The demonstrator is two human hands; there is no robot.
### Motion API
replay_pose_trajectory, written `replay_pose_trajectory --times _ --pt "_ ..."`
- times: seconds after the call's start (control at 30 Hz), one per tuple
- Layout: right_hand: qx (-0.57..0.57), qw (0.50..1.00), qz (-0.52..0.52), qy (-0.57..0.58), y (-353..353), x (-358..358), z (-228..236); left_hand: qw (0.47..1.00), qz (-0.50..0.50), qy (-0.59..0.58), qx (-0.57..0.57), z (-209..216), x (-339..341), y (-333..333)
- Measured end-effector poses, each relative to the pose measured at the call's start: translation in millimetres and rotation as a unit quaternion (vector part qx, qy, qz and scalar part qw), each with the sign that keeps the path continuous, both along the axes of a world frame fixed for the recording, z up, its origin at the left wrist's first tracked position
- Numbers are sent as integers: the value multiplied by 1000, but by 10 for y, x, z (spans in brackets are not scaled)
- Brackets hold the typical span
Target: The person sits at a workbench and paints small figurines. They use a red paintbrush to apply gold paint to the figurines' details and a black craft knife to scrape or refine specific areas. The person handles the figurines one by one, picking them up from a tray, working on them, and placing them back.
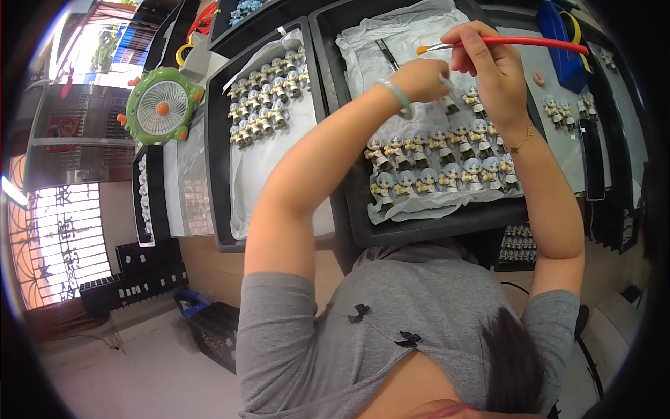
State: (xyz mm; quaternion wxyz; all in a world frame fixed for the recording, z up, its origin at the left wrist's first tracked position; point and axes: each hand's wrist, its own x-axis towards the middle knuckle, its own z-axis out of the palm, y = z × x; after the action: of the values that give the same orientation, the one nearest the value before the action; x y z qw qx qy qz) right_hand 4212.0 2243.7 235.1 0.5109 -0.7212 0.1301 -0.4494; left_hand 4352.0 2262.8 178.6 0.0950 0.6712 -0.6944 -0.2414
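My right hand pinches a red-handled paintbrush, its orange-brown tip pointing left above the tray. Just left of it, my left hand, with a pale green bangle at the wrist, is closed around a small figurine with light hair, mostly hidden by the fingers. Below both hands, rows of similar figurines stand on white paper in a black tray. Behind my left hand, a dark slim tool lies on the paper.
Another black tray with figurines sits to the left. Beyond it stands a green fan. At right are a blue container, more figurines and a black bar-shaped object.
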Motion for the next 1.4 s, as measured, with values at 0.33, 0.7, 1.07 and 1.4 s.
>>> replay_pose_trajectory --times 0.33,0.7,1.07,1.4 --pt "-16 997 68 -35 321 -118 232 718 135 683 -1 638 271 1591" --pt "-6 995 94 26 406 -45 139 722 120 677 -77 742 163 1953" --pt "1 993 111 38 417 -64 124 705 119 694 -79 704 137 1954" --pt "-17 992 115 40 426 -66 130 891 30 401 -209 570 185 1931"
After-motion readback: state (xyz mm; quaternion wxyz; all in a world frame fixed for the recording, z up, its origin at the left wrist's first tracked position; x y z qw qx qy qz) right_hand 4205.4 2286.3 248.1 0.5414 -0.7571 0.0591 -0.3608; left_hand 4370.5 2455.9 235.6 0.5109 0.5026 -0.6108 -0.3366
